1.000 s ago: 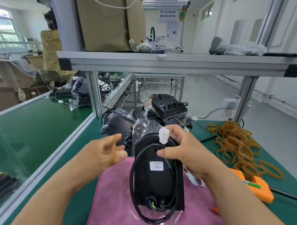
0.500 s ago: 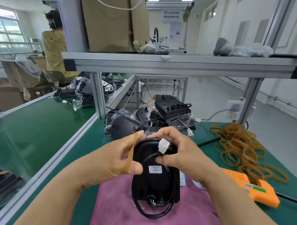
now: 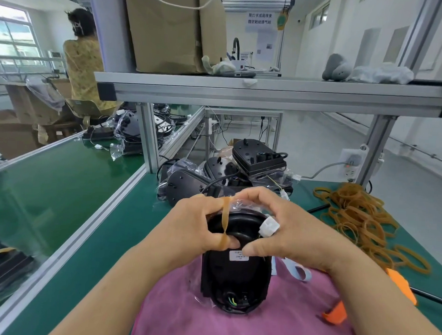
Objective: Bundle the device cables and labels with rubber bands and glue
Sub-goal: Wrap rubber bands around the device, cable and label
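Head view of a bundling station. The device, a black housing in a clear plastic bag, is lying on a pink cloth spread over the green table, directly in front of the person. The left hand is grasping a tan rubber band, which is stretching, with one twist, from the index fingertip down to the thumb, just over the upper left end of the device. The right hand is clasping the upper end of the device, fingers arching over its top edge and thumb pressing beside the white label; the looped black cable is lying pinned under this hand, and its white connector is sticking out between the fingers. A loose heap of rubber bands is lying on the table to the right, well apart from the hands, and an orange glue gun is showing just beyond the right forearm. More bagged black units are piling up behind the hands, near the aluminium post. Above, a shelf is carrying a cardboard box, and another person is sitting at the far left with their back to the camera.
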A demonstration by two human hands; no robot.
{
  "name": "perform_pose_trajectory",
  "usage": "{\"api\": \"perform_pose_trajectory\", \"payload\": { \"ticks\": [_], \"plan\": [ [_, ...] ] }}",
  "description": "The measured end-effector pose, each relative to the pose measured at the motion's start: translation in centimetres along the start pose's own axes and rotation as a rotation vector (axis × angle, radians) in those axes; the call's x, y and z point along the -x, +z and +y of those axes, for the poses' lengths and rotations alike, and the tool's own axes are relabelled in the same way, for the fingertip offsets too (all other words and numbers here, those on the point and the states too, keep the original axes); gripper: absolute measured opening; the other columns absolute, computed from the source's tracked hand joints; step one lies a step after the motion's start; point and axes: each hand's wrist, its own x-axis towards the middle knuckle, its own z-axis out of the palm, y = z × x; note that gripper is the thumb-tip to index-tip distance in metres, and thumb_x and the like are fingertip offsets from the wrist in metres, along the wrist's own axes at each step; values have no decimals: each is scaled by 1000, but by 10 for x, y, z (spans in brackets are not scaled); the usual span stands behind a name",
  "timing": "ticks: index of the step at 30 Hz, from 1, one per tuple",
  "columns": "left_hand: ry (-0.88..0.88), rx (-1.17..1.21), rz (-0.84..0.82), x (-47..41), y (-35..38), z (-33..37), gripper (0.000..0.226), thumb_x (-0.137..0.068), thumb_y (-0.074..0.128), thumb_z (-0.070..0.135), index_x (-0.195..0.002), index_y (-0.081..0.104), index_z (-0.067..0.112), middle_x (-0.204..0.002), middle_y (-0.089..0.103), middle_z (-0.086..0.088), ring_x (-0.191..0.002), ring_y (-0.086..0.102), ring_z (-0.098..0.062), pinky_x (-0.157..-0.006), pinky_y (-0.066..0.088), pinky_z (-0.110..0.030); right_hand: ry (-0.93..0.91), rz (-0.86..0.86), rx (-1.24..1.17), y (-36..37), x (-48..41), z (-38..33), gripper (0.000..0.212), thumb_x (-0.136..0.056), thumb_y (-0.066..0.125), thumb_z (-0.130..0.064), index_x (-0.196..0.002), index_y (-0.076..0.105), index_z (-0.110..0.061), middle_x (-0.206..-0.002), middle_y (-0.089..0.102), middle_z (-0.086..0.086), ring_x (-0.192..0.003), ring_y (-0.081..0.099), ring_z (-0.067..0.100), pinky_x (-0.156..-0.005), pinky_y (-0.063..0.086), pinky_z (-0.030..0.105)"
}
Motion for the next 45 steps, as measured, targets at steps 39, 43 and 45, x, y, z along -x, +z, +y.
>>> {"api": "perform_pose_trajectory", "payload": {
  "ticks": [39,43,45],
  "plan": [
    [36,48,38,3,7,-5,50,-73,84,36,-113,62,58,-94,59,23,-94,53,-2,-79,41,-12,-656,-14,1404,-41,23,-61,46,-101,33,-44,-61,52,-32,-61,48,-18,-97,52,1,-120,12,51],
    [39,78,16,4,6,-4,50,-73,85,31,-111,64,55,-93,61,22,-96,51,-2,-80,38,-20,-649,118,1403,-42,40,-49,58,-103,23,-37,-64,66,-31,-69,64,-18,-111,64,13,-120,4,45],
    [43,83,12,5,6,-3,52,-73,85,29,-110,63,57,-94,60,24,-97,51,-2,-81,38,-20,-562,123,1453,-44,50,-36,59,-103,22,-39,-68,69,-31,-75,68,-19,-118,62,15,-119,4,45]
  ]
}}
